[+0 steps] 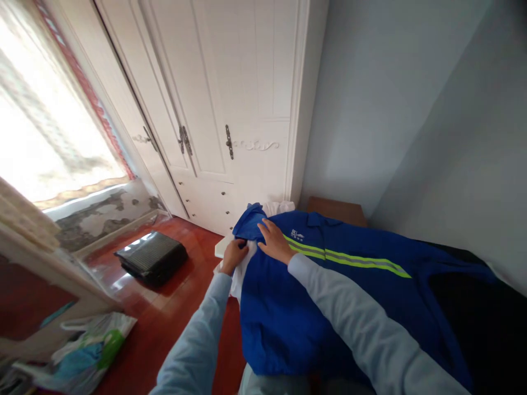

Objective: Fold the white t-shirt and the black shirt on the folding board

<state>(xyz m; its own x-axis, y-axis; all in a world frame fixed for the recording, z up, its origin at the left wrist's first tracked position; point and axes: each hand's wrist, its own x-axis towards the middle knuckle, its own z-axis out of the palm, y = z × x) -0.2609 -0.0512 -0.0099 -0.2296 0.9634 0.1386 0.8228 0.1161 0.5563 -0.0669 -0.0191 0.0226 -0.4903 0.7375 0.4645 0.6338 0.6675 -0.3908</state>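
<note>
A blue work jacket (284, 296) with a yellow-green and grey reflective stripe and a small white logo is spread out in front of me. Its far left part, a sleeve or folded flap (249, 221), lies over white cloth (279, 208). My left hand (234, 255) is closed at the lower edge of that flap, fingers curled on the fabric. Resting on the jacket just right of it is my right hand (275, 241), its fingers spread and nothing visible in its grasp. What supports the jacket is mostly hidden.
A white wardrobe (255, 82) stands ahead, with a brown wooden piece (337, 209) beside it. On the red floor (197, 274) at left are a black ribbed case (152, 257) and a plastic bag (88, 351). A curtained window (57, 109) is far left.
</note>
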